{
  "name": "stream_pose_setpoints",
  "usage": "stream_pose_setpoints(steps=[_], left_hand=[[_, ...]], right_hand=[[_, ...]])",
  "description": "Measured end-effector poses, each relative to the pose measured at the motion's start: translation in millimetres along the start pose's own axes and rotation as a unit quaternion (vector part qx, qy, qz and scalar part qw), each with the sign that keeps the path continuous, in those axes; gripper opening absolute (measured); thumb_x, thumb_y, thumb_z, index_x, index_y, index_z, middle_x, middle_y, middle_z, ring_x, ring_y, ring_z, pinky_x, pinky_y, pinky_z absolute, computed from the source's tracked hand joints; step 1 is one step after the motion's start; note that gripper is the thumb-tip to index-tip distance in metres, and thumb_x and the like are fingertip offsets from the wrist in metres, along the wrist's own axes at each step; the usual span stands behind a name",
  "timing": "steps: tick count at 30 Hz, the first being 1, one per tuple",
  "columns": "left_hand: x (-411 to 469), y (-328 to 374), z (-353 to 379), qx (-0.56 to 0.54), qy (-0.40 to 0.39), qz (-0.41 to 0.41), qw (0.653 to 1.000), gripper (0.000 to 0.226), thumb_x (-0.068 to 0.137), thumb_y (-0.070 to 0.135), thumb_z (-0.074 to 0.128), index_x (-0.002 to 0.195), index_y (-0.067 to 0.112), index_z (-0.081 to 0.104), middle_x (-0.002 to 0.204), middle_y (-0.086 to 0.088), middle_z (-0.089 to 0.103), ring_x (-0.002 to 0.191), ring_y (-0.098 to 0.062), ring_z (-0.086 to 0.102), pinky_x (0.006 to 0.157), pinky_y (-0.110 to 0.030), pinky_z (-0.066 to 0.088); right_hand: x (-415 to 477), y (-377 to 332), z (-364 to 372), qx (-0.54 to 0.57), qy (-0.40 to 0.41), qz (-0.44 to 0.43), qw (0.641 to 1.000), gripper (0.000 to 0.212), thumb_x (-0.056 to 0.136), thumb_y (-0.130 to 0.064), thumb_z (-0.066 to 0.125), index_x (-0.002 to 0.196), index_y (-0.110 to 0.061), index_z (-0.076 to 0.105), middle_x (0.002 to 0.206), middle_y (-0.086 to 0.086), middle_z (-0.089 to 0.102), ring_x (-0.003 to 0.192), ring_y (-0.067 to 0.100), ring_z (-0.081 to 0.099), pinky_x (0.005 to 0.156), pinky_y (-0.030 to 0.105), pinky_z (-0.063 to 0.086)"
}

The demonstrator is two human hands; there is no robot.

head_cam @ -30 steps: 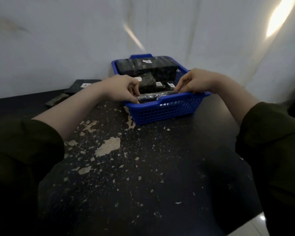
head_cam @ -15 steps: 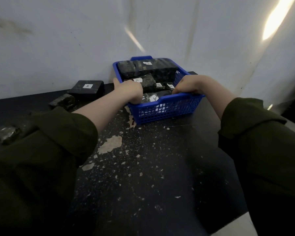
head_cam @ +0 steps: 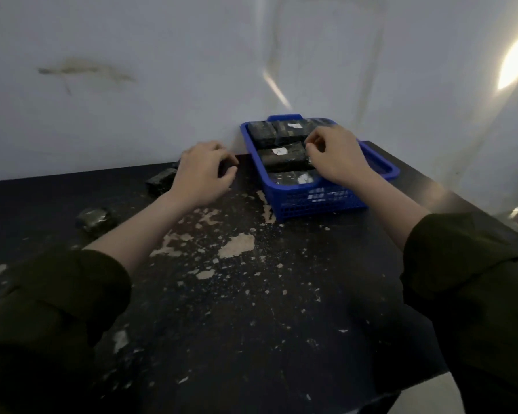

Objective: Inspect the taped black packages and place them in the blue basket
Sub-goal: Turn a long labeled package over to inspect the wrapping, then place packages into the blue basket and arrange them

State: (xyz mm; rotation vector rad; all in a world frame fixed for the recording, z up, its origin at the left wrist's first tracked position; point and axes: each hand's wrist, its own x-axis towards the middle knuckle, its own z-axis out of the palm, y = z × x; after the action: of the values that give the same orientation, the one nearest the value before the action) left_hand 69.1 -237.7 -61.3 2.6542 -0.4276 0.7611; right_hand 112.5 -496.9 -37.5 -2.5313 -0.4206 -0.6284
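Note:
The blue basket (head_cam: 320,201) stands at the back of the black table (head_cam: 251,309), against the white wall. Several taped black packages lie in it: one at the front (head_cam: 287,178), one in the middle (head_cam: 280,158), more at the back (head_cam: 277,132). My right hand (head_cam: 335,158) hovers over the basket's middle with loosely curled fingers and holds nothing. My left hand (head_cam: 202,173) is left of the basket, by the wall, and covers another black package (head_cam: 228,168); its fingers and thumb curl round that package's right end. Most of that package is hidden.
Two more taped black packages lie on the table's left side, one near the wall (head_cam: 161,181) and one nearer me (head_cam: 95,219). The tabletop's paint is chipped in pale patches (head_cam: 237,245). The table's right edge drops to a pale floor (head_cam: 425,395).
Both hands let go of the package they lowered into the basket's front. My left hand moved left to the package by the wall. My right hand lifted above the basket.

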Motion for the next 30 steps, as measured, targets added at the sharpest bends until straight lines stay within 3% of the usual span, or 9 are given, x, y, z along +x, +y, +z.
stream_pose_setpoints(steps=[3,6,8,10,12,21,24,26,30], left_hand=[[-37,-38,-27,-0.004,0.026,-0.058,0.998,0.012,0.091,0.02,0.063,0.096,0.015,0.073,0.107,-0.007,0.066,0.104,-0.027,0.058,0.093,-0.046,0.046],[-74,-70,-53,0.015,0.04,-0.118,0.992,0.012,0.093,0.019,0.062,0.096,0.014,0.073,0.104,-0.007,0.066,0.102,-0.025,0.058,0.088,-0.039,0.045],[-99,-87,-69,0.027,0.038,-0.143,0.989,0.013,0.094,0.019,0.061,0.096,0.013,0.072,0.105,-0.006,0.066,0.102,-0.024,0.058,0.088,-0.038,0.044],[-122,-100,-82,0.034,0.033,-0.158,0.986,0.011,0.093,0.017,0.062,0.094,0.013,0.072,0.105,-0.007,0.066,0.101,-0.025,0.059,0.089,-0.04,0.045],[-143,-111,-91,0.041,0.028,-0.172,0.984,0.01,0.092,0.016,0.064,0.094,0.011,0.073,0.105,-0.008,0.066,0.1,-0.026,0.06,0.09,-0.042,0.047],[-193,-136,-109,0.023,0.007,-0.221,0.975,0.016,0.093,0.017,0.062,0.106,0.012,0.071,0.116,-0.008,0.061,0.111,-0.024,0.056,0.094,-0.035,0.04],[-198,-139,-108,0.011,-0.015,-0.242,0.97,0.033,0.094,0.023,0.062,0.126,0.015,0.06,0.134,-0.007,0.052,0.126,-0.024,0.046,0.103,-0.036,0.036],[-198,-141,-106,0.001,-0.033,-0.256,0.966,0.05,0.094,0.028,0.063,0.139,0.016,0.048,0.146,-0.008,0.042,0.136,-0.024,0.036,0.111,-0.038,0.031],[-195,-148,-96,-0.002,-0.075,-0.296,0.952,0.071,0.093,0.035,0.062,0.152,0.015,0.028,0.159,-0.009,0.023,0.147,-0.026,0.021,0.12,-0.041,0.022]], right_hand=[[-1,-32,17,-0.021,-0.006,-0.064,0.998,0.022,0.096,-0.029,0.054,0.105,-0.018,0.069,0.109,0.005,0.066,0.101,0.022,0.059,0.09,0.043,0.051],[7,-53,27,-0.085,-0.136,-0.035,0.986,0.033,0.1,-0.041,0.045,0.099,-0.019,0.069,0.108,0.008,0.067,0.097,0.026,0.061,0.091,0.049,0.051],[12,-59,31,-0.113,-0.239,0.039,0.964,0.045,0.105,-0.042,0.037,0.12,-0.012,0.066,0.13,0.017,0.062,0.115,0.032,0.057,0.106,0.048,0.042],[11,-61,33,-0.133,-0.3,0.113,0.938,0.06,0.107,-0.046,0.03,0.146,-0.005,0.046,0.154,0.02,0.041,0.14,0.036,0.04,0.117,0.047,0.028],[7,-63,35,-0.148,-0.32,0.138,0.925,0.069,0.106,-0.053,0.024,0.151,-0.003,0.036,0.16,0.019,0.03,0.147,0.036,0.029,0.121,0.048,0.022],[-5,-75,45,-0.193,-0.288,0.129,0.929,0.077,0.104,-0.059,0.017,0.141,0.001,0.048,0.149,0.024,0.045,0.134,0.038,0.045,0.113,0.048,0.034],[-4,-95,56,-0.213,-0.18,0.055,0.959,0.066,0.104,-0.055,0.025,0.131,-0.003,0.054,0.133,0.024,0.056,0.116,0.039,0.056,0.102,0.051,0.045],[-5,-121,72,-0.211,-0.114,-0.01,0.971,0.059,0.104,-0.052,0.032,0.135,-0.005,0.049,0.138,0.023,0.051,0.123,0.041,0.051,0.102,0.054,0.045],[-17,-190,118,-0.15,-0.138,-0.147,0.968,0.06,0.099,-0.048,0.046,0.147,-0.012,0.039,0.15,0.017,0.043,0.138,0.035,0.04,0.114,0.056,0.034]])
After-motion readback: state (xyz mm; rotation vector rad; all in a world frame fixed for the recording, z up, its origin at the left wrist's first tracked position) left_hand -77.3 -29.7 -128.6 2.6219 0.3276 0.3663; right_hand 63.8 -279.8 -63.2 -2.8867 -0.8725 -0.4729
